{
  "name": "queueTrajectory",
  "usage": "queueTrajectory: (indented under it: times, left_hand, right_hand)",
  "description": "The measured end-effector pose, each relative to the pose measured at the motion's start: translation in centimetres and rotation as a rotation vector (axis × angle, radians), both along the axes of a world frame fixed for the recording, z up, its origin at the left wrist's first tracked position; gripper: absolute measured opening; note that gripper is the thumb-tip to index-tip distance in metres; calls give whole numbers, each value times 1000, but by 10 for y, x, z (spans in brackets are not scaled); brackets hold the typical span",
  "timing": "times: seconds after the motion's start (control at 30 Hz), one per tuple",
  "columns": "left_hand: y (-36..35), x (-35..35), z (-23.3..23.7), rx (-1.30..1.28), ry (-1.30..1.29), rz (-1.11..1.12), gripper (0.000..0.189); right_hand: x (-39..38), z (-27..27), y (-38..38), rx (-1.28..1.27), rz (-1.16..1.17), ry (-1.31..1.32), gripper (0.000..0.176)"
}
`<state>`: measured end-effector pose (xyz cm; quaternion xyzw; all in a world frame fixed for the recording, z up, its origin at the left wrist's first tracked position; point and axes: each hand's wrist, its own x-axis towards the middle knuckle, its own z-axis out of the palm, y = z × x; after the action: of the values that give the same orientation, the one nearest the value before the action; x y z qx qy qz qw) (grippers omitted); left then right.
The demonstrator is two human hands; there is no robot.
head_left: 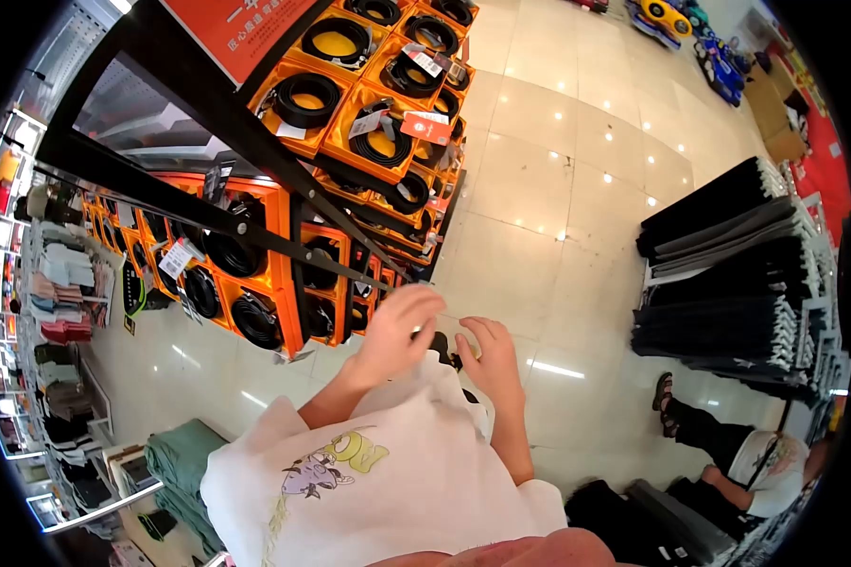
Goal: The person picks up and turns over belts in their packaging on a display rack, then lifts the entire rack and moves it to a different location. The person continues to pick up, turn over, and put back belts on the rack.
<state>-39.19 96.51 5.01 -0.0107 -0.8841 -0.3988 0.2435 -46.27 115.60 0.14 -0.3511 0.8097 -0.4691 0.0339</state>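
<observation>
My left hand (pixel 399 333) is raised in front of my chest, slightly blurred, its fingers loosely bent and nothing visible in it. A small dark spot shows near its fingers; I cannot make out what it is. Close beside it, my right hand (pixel 491 361) has its fingers apart and curved, holding nothing. The two hands do not touch. Nearest to my left hand is a black metal display rack (pixel 255 231). Coiled black belts (pixel 304 100) lie on it in orange boxes (pixel 323 45), some with white tags.
A red sign (pixel 241 33) tops the rack. Dark trousers (pixel 719 274) hang at the right, and more trousers (pixel 633 520) hang at the lower right near another person (pixel 761 468). Clothes shelves (pixel 61 331) line the left. Shiny tiled floor (pixel 539 189) runs between.
</observation>
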Motion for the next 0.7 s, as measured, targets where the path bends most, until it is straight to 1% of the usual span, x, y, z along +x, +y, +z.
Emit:
queueTrajectory:
  times: [0.07,0.23,0.33,0.43,0.53,0.57,0.63,0.67,0.7]
  left_hand:
    - [-6,-19,2,-34,19,92,24]
    - [-22,-56,-14,-125,-67,192,29]
    - [-30,-90,-19,-103,-77,264,31]
    - [-43,-136,-32,18,-45,284,32]
    - [-66,-193,-28,2,106,317,31]
    - [-77,-211,-24,85,112,300,30]
    - [-95,-232,-7,39,164,417,23]
    - [-106,-242,-5,-9,229,462,25]
    - [-117,-249,-8,-32,250,479,25]
  right_hand:
    - [-6,-4,3,-30,-1,-16,22]
    - [-32,-19,-8,-18,78,-84,22]
    - [-61,-21,-15,18,103,-123,21]
    - [-109,-25,-23,84,112,-110,22]
    - [-170,-18,-43,137,130,-11,24]
    - [-189,-11,-51,147,135,-18,24]
    - [-226,3,-69,171,183,-32,24]
    - [-245,7,-78,212,211,-39,24]
    - [-266,9,-91,221,228,13,24]
